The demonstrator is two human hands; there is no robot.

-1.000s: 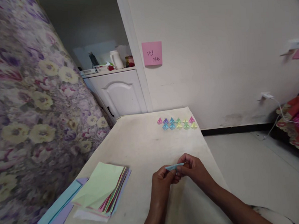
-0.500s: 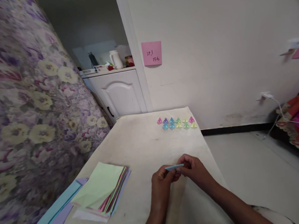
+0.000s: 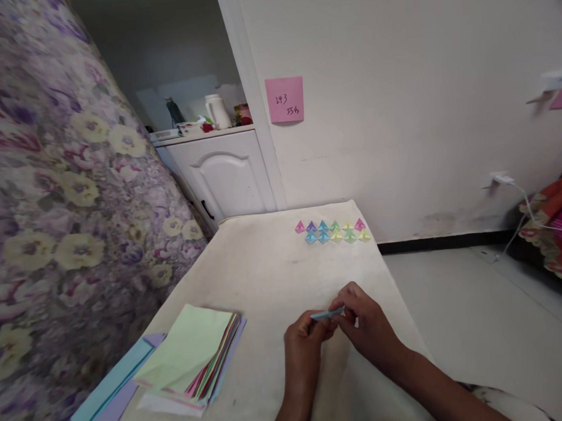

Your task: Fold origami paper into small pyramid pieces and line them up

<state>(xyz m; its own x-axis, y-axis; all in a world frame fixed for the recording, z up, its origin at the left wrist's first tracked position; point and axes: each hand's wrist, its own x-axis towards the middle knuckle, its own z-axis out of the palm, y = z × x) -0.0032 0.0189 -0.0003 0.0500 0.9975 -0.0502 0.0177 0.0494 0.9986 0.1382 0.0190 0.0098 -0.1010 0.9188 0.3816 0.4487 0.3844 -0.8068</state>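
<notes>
Between my hands, above the near part of the table, is a small folded piece of light-blue paper [image 3: 321,315]. My left hand [image 3: 303,338] is closed on its left end, thumb along the near side. My right hand [image 3: 359,313] pinches the right end between thumb and fingers, hiding part of it. Farther off on the cloth, two rows of small folded paper pieces [image 3: 324,237] in pink, purple, blue, green and yellow sit near the far right corner. To the left of my hands lies a stack of coloured paper [image 3: 189,347] with a pale green sheet on top.
A cream cloth covers the table [image 3: 260,268]. Blue paper strips [image 3: 114,386] stick out over its left edge. A floral curtain [image 3: 74,215] hangs along the left. Behind stand a white cabinet [image 3: 227,175] and a wall with a pink note [image 3: 285,100].
My right hand has shifted its grip, its fingers now pressing over the top of the paper's right end. My left hand has barely moved. The other things lie as before.
</notes>
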